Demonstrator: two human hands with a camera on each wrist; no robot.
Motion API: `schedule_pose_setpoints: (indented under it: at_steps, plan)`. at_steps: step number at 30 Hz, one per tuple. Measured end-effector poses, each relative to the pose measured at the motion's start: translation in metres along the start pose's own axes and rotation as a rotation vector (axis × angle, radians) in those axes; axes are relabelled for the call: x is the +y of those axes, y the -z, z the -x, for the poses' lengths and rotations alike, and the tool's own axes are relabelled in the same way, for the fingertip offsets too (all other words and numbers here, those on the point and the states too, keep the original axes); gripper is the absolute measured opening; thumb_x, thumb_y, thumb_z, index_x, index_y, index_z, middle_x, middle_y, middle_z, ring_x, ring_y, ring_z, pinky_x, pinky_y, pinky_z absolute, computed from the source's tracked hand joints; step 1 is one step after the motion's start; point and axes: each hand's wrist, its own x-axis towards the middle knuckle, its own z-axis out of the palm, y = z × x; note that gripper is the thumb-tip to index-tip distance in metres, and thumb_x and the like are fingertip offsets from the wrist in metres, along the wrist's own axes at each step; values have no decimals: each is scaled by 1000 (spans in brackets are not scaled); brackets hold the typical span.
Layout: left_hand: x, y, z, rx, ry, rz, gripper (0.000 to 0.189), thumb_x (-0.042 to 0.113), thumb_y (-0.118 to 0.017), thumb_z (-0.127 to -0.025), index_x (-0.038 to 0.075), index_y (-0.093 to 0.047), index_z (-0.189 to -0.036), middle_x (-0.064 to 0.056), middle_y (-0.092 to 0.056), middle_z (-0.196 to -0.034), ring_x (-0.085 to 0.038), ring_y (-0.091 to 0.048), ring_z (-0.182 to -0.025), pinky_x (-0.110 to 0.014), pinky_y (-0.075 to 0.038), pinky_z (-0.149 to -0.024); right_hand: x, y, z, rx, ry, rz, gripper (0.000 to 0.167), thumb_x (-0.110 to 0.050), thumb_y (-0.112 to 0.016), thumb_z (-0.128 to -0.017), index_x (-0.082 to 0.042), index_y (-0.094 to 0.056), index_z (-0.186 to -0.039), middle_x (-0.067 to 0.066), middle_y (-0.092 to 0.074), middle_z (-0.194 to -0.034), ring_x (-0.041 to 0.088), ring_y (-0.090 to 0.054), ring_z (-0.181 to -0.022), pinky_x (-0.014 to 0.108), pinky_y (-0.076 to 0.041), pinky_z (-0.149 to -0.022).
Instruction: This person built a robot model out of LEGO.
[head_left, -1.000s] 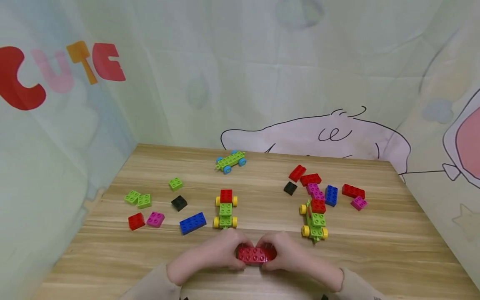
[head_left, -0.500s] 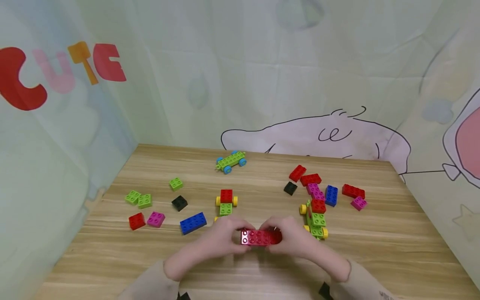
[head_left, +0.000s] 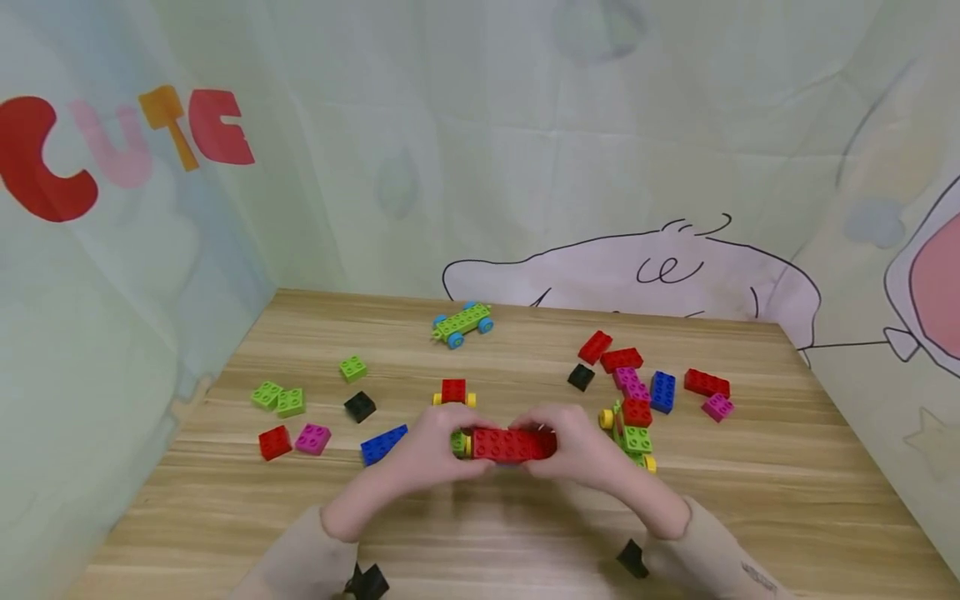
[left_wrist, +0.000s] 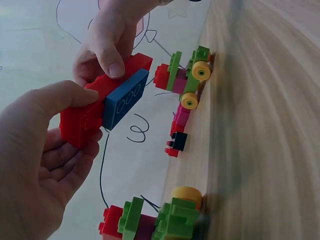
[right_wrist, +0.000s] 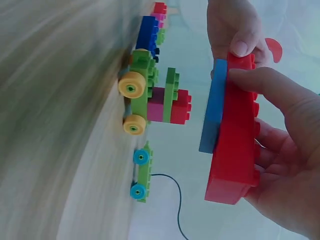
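At left on the table (head_left: 225, 525), a green pair (head_left: 291, 402) lies with a red brick (head_left: 275, 442) and a pink brick (head_left: 312, 438) nearer the person. A single green brick (head_left: 353, 368), a black brick (head_left: 360, 407) and a blue brick (head_left: 381, 447) follow. All lie loose to one side, a placing judged to keep them within reach without crowding the work.

Left hand (head_left: 431, 450): raised off the table, clamped on the left end of the red block (head_left: 498, 445), thumb on the near side, fingers on the far side. The left car (head_left: 453, 391) stands on yellow wheels beyond and below, partly covered by this hand. A chassis (head_left: 462, 323) with blue wheels stands farther back.

Red block: studs up, directly between the hands. The wrist views show a blue base (left_wrist: 126, 100) against its underside. Fingers cover part of the red, so whether it is one brick or several cannot be settled.

Right hand (head_left: 573, 446): clamped on the right end in a matching grip; the hands are near each other, apart. Judged reason for the end grips: weight shared, middle studs and underside left exposed.

Beyond the right hand: a black piece (head_left: 581, 377), a red pair (head_left: 622, 359), the right car (head_left: 636, 439), pink bricks (head_left: 632, 383) and a blue piece (head_left: 663, 391). Outermost, a red piece (head_left: 707, 382) lies beside a pink piece (head_left: 717, 406).
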Motion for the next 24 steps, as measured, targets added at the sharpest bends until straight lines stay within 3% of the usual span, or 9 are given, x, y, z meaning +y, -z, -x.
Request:
schedule_pose_setpoints:
  at_steps: [6,11,15,24]
  plan:
    - [-1,8,-4,23,9,24,31,15,-80,-78,8,-73,-107,-1,-73,-99,-11,-63,-88,-39,-58,-79,-3,1,-8,68,38,-4,34,-15,-83,-76,-8,-72,-108,3,-73,-101,13,-66,-89,21,-54,-76]
    - [-4,15,-8,45,-13,43,31,14,-80,-79,5,-72,-107,-3,-72,-95,-12,-63,-85,-39,-58,-76,-3,4,-15,95,55,-44,33,-17,-83,-78,-7,-72,-108,5,-74,-101,13,-66,-86,19,-55,-75]
    - [-7,21,-11,56,-29,62,30,12,-79,-78,4,-71,-106,-4,-71,-92,-12,-63,-83,-40,-58,-76,-4,6,-22,103,60,-60,33,-17,-83,-79,-6,-73,-108,6,-74,-100,13,-66,-85,20,-55,-75]
    - [-17,31,-18,62,-6,81,31,12,-78,-81,2,-71,-109,-9,-74,-100,-16,-66,-87,-45,-57,-79,-6,9,-40,110,59,-32,30,-14,-81,-79,-7,-73,-108,5,-74,-100,14,-65,-86,22,-55,-75]
